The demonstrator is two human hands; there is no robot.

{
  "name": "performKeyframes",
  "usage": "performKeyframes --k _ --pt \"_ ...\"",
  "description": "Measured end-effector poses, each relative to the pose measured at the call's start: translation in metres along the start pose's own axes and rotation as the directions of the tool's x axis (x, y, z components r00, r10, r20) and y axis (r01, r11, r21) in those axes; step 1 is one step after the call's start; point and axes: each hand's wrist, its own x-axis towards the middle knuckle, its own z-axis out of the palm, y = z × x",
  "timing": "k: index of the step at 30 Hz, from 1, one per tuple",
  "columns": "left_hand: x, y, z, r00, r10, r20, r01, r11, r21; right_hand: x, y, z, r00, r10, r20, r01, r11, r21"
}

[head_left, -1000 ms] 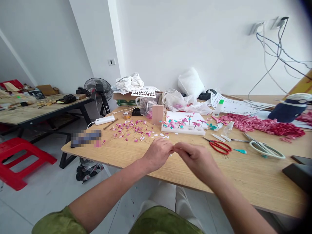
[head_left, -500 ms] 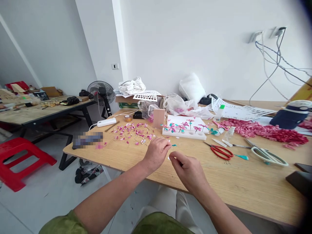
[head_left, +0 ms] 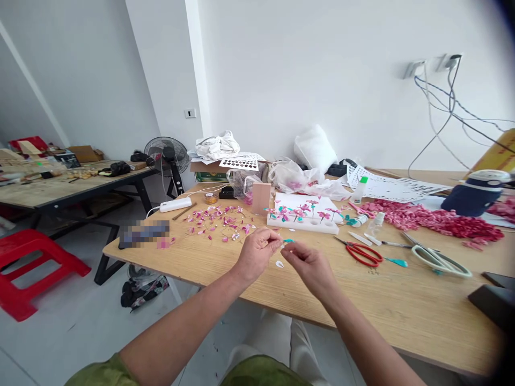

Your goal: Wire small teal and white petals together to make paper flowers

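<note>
Over the near part of the wooden table (head_left: 225,264), my left hand (head_left: 259,252) is closed in a pinch; whatever lies between its fingertips is too small to name. Close to its right, my right hand (head_left: 309,262) also pinches, its fingertips almost meeting the left ones. A teal leaf-like piece (head_left: 288,241) shows just beyond the fingertips; I cannot tell whether it is held or lies on the table. Below them lies a small white petal-shaped piece (head_left: 279,264). Behind the hands, several pink flowers with teal leaves (head_left: 300,213) stand in a white foam block (head_left: 328,227).
Loose pink petals (head_left: 219,221) are scattered left of the foam. To the right lie red-handled scissors (head_left: 364,254), larger pale-handled scissors (head_left: 438,260), a clear bottle (head_left: 376,224) and a pink fluffy heap (head_left: 434,219). A blue jug (head_left: 472,195) stands far right.
My right hand has moved up and closer to my left fingertips, uncovering the white petal-shaped piece on the table. My left hand stays nearly in place.
</note>
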Motion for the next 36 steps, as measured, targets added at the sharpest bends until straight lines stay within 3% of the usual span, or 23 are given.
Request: performKeyframes --k 2,5,7,10,16,22,36 --pt "0.002 -0.004 0.002 0.998 0.058 -0.038 -0.054 0.993 0.106 -0.011 -0.009 0.005 0.998 -0.044 -0.051 0.03 0.971 -0.237" --pt "0.003 -0.007 0.005 0.989 0.143 0.036 -0.147 0.955 0.257 -0.017 -0.028 0.0 0.992 -0.126 -0.006 0.105 0.854 -0.51" --pt "0.003 -0.009 0.006 0.975 0.19 0.113 -0.217 0.923 0.319 -0.014 -0.039 -0.01 0.989 -0.133 0.065 0.145 0.784 -0.603" --pt "0.004 -0.008 0.005 0.964 0.208 0.165 -0.251 0.919 0.305 -0.007 -0.048 -0.026 0.982 -0.127 0.136 0.185 0.75 -0.635" --pt "0.007 0.0 -0.004 0.997 -0.028 0.074 0.024 0.998 0.063 -0.008 -0.044 -0.031 0.975 -0.143 0.169 0.216 0.777 -0.591" --pt "0.007 0.002 -0.006 0.991 -0.099 0.09 0.106 0.992 -0.075 -0.017 -0.041 -0.021 0.981 -0.123 0.151 0.193 0.719 -0.668" --pt "0.009 0.01 -0.01 0.942 -0.261 0.209 0.316 0.9 -0.3 -0.025 -0.033 -0.025 0.988 -0.112 0.106 0.15 0.551 -0.821"
